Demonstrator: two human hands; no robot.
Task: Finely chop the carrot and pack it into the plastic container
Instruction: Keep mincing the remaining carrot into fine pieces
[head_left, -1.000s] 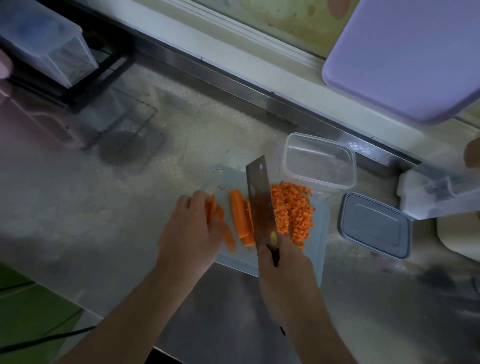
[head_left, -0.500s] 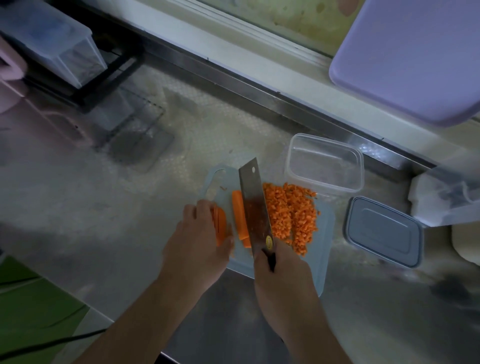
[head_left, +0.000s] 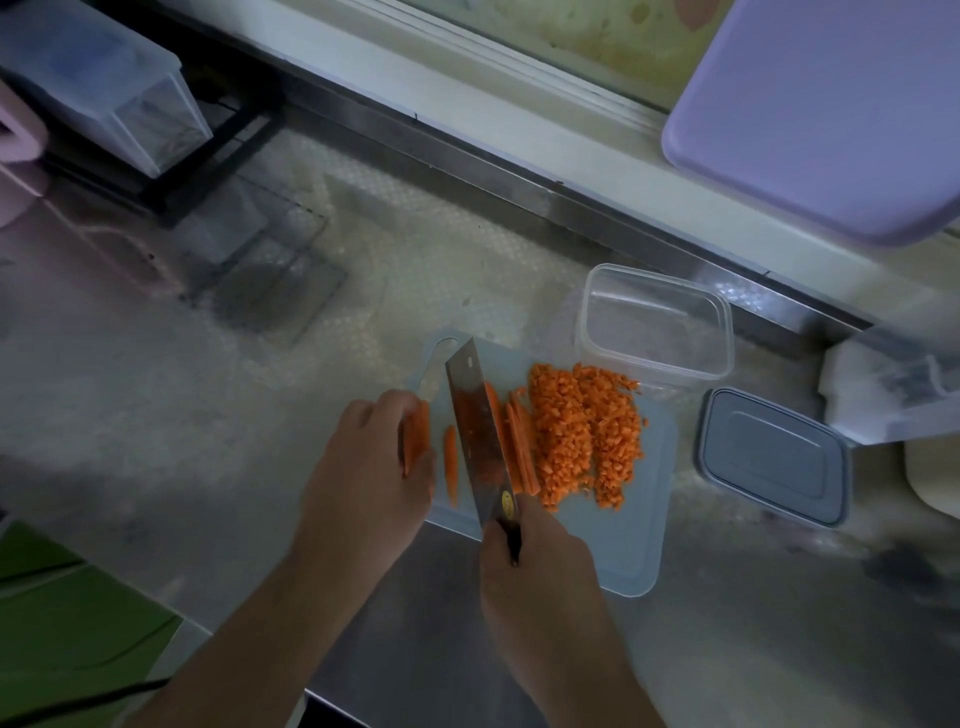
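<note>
Orange carrot strips (head_left: 415, 441) held under the curled left hand (head_left: 371, 467), cleaver (head_left: 480, 436) gripped in the right hand (head_left: 535, 566), diced carrot (head_left: 584, 434) beyond it.

Upper right of the frame: large lilac plastic board (head_left: 826, 109) with rounded corners, leaning over the pale window ledge (head_left: 467, 88). Upper left: clear plastic bin (head_left: 104, 88) on a black metal stand (head_left: 208, 156), beside a pink plastic item (head_left: 18, 150) cut off by the left edge. Lower left corner: flat green surface (head_left: 67, 639) crossed by a thin black cable (head_left: 78, 706). Right edge: white boxy object (head_left: 883, 395), blurred. Underneath everything, grey speckled table (head_left: 182, 389).
</note>
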